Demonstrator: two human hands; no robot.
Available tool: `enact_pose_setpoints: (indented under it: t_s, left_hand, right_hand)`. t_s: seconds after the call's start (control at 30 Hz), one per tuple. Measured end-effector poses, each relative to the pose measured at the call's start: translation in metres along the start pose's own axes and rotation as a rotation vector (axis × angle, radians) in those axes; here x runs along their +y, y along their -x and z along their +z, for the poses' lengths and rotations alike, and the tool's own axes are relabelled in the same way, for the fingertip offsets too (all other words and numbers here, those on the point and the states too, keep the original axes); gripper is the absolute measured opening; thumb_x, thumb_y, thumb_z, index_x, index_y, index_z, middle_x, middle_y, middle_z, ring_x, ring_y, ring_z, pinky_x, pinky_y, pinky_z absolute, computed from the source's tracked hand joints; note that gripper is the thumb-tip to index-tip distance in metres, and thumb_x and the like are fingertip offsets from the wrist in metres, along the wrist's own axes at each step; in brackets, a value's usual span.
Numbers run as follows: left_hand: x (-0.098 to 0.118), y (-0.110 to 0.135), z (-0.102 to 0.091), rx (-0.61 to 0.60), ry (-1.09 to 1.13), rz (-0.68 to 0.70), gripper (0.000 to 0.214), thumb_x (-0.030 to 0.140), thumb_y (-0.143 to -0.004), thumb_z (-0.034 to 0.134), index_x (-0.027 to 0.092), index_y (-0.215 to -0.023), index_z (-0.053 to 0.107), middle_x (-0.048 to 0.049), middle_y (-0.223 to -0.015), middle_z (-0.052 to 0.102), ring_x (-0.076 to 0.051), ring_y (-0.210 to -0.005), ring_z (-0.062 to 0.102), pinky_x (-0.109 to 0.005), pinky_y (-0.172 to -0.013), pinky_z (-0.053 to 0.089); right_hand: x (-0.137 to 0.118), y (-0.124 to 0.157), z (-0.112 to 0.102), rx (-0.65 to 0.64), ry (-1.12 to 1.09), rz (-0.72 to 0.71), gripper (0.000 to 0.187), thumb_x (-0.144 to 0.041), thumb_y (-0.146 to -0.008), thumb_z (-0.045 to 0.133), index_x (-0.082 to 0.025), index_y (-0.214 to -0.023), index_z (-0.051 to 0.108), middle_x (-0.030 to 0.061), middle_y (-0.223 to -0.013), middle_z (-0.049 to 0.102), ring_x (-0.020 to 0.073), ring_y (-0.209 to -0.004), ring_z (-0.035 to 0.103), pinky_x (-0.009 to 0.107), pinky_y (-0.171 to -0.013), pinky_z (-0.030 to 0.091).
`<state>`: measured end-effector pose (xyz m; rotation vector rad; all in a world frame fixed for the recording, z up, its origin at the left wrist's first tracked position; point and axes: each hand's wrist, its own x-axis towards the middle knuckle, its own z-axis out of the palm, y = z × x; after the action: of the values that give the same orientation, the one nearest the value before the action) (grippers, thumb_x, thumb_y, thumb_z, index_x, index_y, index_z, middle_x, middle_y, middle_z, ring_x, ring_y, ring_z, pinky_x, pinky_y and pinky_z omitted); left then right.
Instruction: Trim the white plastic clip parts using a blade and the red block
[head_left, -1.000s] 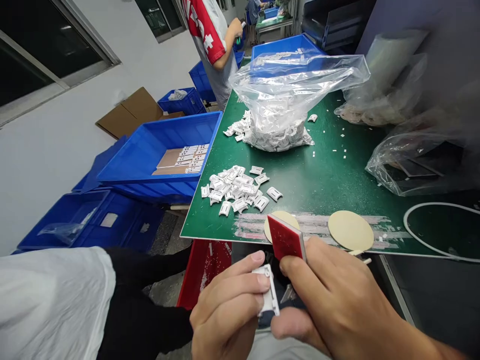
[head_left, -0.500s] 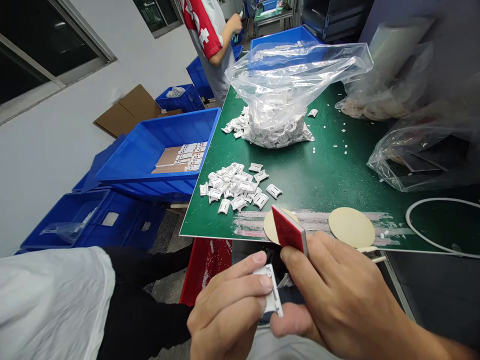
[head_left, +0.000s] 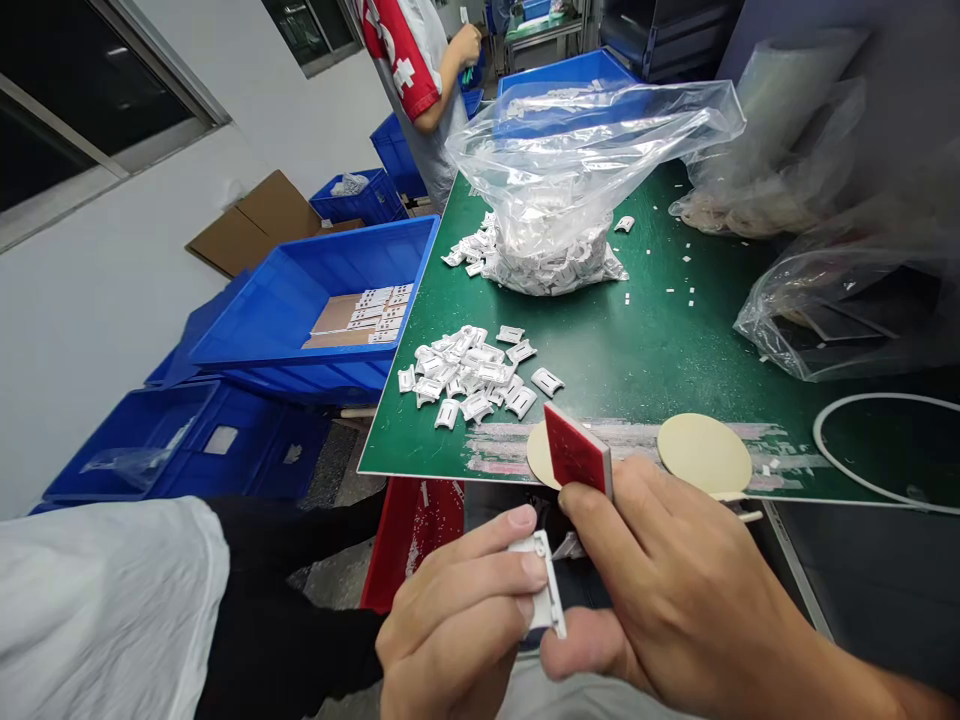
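Creeping up a touch: red block (head_left: pixel 576 455), lower centre.
So left hand (head_left: pixel 457 620) pinches white clip (head_left: pixel 544 590), right hand (head_left: pixel 675 600) grips the block; a loose pinch could drop the clip.

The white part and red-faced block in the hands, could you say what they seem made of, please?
White part: likely moulded plastic, matte, crisp edges. Red-faced block: grainy matte red face on a pale backing, possibly abrasive; unsure.
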<state>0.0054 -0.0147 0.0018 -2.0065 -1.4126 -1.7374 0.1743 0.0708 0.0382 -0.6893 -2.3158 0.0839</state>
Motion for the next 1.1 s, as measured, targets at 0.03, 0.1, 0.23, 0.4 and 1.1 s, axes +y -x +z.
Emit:
enact_pose_setpoints:
  t_s: [0.03,0.1,0.23,0.4,1.1]
  left_hand:
    - [0.000,0.001,0.000,0.003,0.006,-0.008,0.026,0.024,-0.105,0.074,0.013,-0.082,0.069,0.0001,-0.089,0.084,-0.020,-0.084,0.087,-0.039,-0.086,0.078]
    - [0.000,0.003,0.000,0.009,0.019,-0.022,0.026,0.024,-0.106,0.071,0.012,-0.082,0.069,-0.0005,-0.090,0.084,-0.021,-0.083,0.087,-0.041,-0.086,0.078]
    - [-0.002,0.001,0.000,0.007,0.038,-0.006,0.027,0.023,-0.105,0.072,0.011,-0.081,0.068,-0.0008,-0.091,0.084,-0.020,-0.081,0.086,-0.040,-0.087,0.077]
    - [-0.001,-0.004,0.002,0.014,0.032,-0.001,0.032,0.024,-0.108,0.068,0.013,-0.078,0.066,0.0011,-0.086,0.083,-0.018,-0.075,0.086,-0.036,-0.084,0.077]
    - [-0.001,0.001,0.003,0.033,0.004,-0.018,0.027,0.026,-0.103,0.076,0.012,-0.080,0.069,0.0009,-0.093,0.084,-0.020,-0.081,0.087,-0.037,-0.085,0.078]
  right_hand:
    - [0.000,-0.001,0.000,0.002,0.001,0.000,0.078,-0.067,-0.115,0.016,-0.021,-0.081,0.069,0.0108,-0.072,0.072,0.0250,-0.064,0.057,0.036,-0.062,0.042]
    - [0.001,-0.002,0.000,0.004,0.011,0.003,0.080,-0.069,-0.114,0.015,-0.021,-0.079,0.069,0.0117,-0.072,0.072,0.0254,-0.064,0.058,0.036,-0.062,0.043]
    - [0.004,-0.003,-0.001,0.012,0.040,0.009,0.086,-0.071,-0.113,0.012,-0.018,-0.081,0.073,0.0124,-0.072,0.071,0.0258,-0.063,0.058,0.037,-0.059,0.043]
    - [0.005,-0.003,0.002,0.004,0.020,0.021,0.087,-0.073,-0.112,0.012,-0.018,-0.080,0.072,0.0111,-0.071,0.071,0.0256,-0.062,0.058,0.037,-0.058,0.043]
    - [-0.005,0.009,0.001,-0.006,0.009,-0.004,0.068,-0.056,-0.118,0.018,-0.025,-0.076,0.061,0.0079,-0.068,0.067,0.0254,-0.063,0.048,0.038,-0.063,0.037]
